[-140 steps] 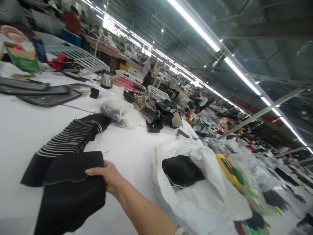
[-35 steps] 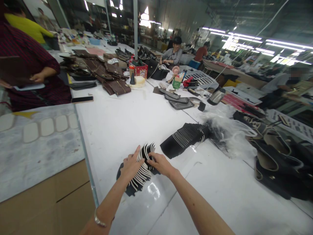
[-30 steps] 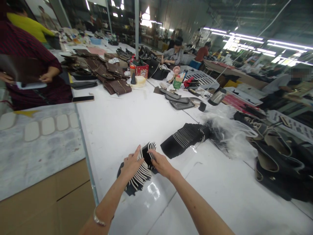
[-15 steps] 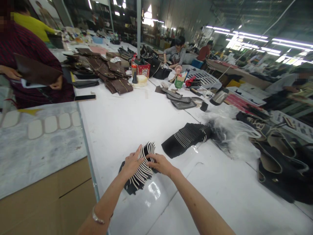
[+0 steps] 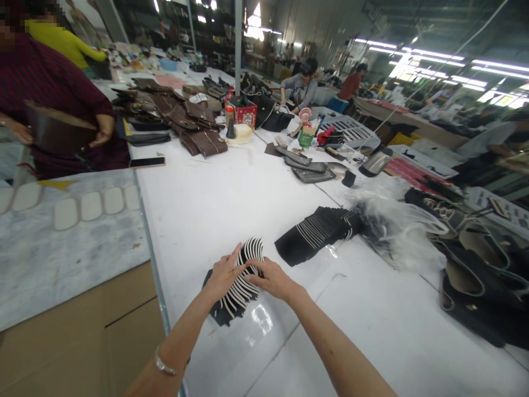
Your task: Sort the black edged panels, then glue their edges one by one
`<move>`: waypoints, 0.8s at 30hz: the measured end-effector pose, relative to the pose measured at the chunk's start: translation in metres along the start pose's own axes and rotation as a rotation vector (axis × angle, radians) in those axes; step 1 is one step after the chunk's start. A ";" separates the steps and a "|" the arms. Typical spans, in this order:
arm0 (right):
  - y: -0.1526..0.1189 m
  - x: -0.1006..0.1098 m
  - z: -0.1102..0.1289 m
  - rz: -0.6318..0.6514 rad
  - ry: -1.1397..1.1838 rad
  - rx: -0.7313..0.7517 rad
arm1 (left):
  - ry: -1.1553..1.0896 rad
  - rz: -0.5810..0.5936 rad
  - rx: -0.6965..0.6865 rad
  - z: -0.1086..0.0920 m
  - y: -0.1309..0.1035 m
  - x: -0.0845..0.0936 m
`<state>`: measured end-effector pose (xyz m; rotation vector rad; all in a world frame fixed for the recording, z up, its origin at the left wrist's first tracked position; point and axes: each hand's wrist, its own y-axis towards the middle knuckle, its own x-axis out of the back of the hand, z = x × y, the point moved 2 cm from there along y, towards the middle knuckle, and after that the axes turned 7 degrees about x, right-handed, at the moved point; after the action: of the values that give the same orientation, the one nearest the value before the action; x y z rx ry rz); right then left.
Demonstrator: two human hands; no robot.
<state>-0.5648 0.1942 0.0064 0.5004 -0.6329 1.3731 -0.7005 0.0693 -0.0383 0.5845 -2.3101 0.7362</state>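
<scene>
Since both hands lay flat, fingers spread, left hand [image 5: 222, 274] and right hand [image 5: 270, 277] probably hid half the fanned black pieces [image 5: 239, 284]; another stack [image 5: 318, 234] sat near, before a plastic bag [image 5: 397, 226].

On the white bench [image 5: 215, 204], a fanned stack of black white-edged leather pieces [image 5: 243, 275] lay under both hands; a second fanned black stack [image 5: 318, 234] lay right of it, the crumpled clear plastic bag [image 5: 392, 226] farther right.
</scene>
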 end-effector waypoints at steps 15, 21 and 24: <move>0.006 -0.005 0.007 -0.035 -0.243 -0.206 | -0.164 0.028 -0.061 0.007 -0.008 0.007; 0.019 -0.019 0.010 -0.066 -0.321 -0.308 | -0.184 0.017 -0.055 0.010 -0.013 0.007; 0.028 -0.023 0.011 -0.150 -0.323 -0.445 | -0.198 0.020 -0.065 0.011 -0.013 0.004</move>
<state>-0.5953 0.1741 -0.0016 0.4001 -1.1107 0.9753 -0.7005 0.0517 -0.0374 0.6302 -2.5146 0.6344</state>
